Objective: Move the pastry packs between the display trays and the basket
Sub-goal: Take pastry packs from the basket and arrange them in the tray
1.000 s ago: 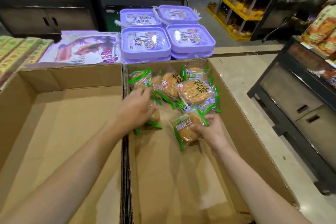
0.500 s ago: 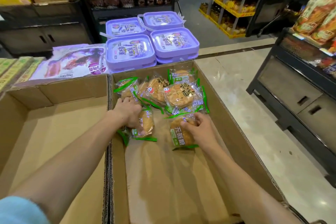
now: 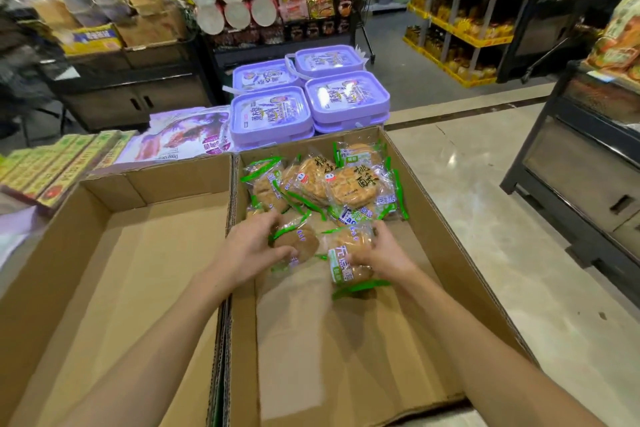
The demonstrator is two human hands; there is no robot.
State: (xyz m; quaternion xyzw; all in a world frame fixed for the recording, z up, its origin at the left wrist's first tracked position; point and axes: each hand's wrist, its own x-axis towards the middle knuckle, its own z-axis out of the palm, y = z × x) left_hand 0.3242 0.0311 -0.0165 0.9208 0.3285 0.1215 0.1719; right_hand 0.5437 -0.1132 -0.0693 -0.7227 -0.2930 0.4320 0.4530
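Note:
Two open cardboard display trays stand side by side. The right tray (image 3: 446,218) holds a heap of clear, green-edged pastry packs (image 3: 349,184) at its far end. My left hand (image 3: 249,250) grips one pastry pack (image 3: 299,241) just in front of the heap. My right hand (image 3: 384,255) grips another pastry pack (image 3: 346,265) with green lettering, beside the first. The left tray (image 3: 114,184) shows only bare cardboard. No basket is in view.
Purple lidded tubs (image 3: 270,114) are stacked just beyond the trays, with a purple bag (image 3: 180,139) to their left and green-yellow boxes (image 3: 59,166) at far left. A dark cabinet (image 3: 581,180) stands across the tiled aisle on the right. Stocked shelves fill the background.
Both hands have drawn their packs a little toward me, away from the heap. The camera has tilted up, showing more of the shelves behind.

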